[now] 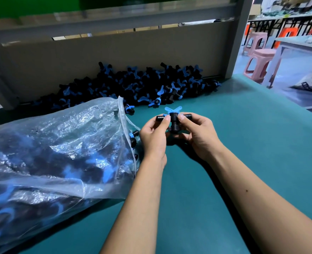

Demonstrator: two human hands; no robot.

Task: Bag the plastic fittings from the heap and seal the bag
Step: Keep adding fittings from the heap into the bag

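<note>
both hands, left hand and right hand, pinched a stiff, light fitting by its black arms (blue handle upward) just beside the bag.

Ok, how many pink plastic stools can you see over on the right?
2. One pink stool stands nearest, just past the green table and its grey post; the other stool is behind it, farther back. More may be hidden.

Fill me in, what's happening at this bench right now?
A person holds a black fitting with a blue handle in front of them, left hand and right hand each pinching one end. The clear bag on the left lies open-mouthed and well filled. A heap of fittings remains against the back board.
</note>
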